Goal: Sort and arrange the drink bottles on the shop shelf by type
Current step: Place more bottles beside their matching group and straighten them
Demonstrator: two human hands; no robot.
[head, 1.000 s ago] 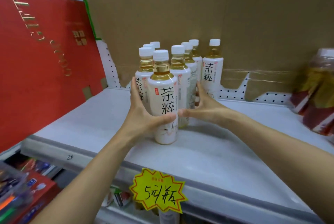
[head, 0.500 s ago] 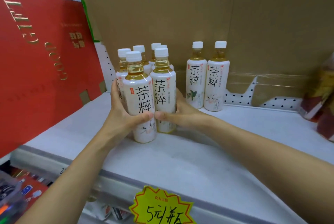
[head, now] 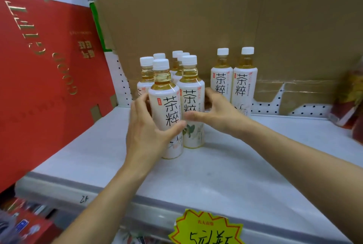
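Several white-labelled tea bottles with white caps stand in a tight cluster on the grey shelf (head: 216, 175). My left hand (head: 145, 131) curls round the cluster's left side, thumb across the front-left bottle (head: 167, 106). My right hand (head: 218, 114) holds the front-right bottle (head: 191, 94), thumb on its label and fingers behind it. More bottles of the cluster (head: 146, 74) stand behind, partly hidden. Two bottles of the same tea (head: 222, 80) (head: 244, 82) stand apart to the right against the back.
A large red gift box (head: 49, 86) walls off the shelf's left end. Brown cardboard (head: 216, 17) lines the back. Blurred red-labelled bottles (head: 349, 98) stand at the far right. A yellow price tag (head: 206, 230) hangs on the shelf's front edge.
Both hands slid the cluster to the left, leaving two bottles behind at the right. In the last half second the cluster has stayed put and my fingers have loosened a little.
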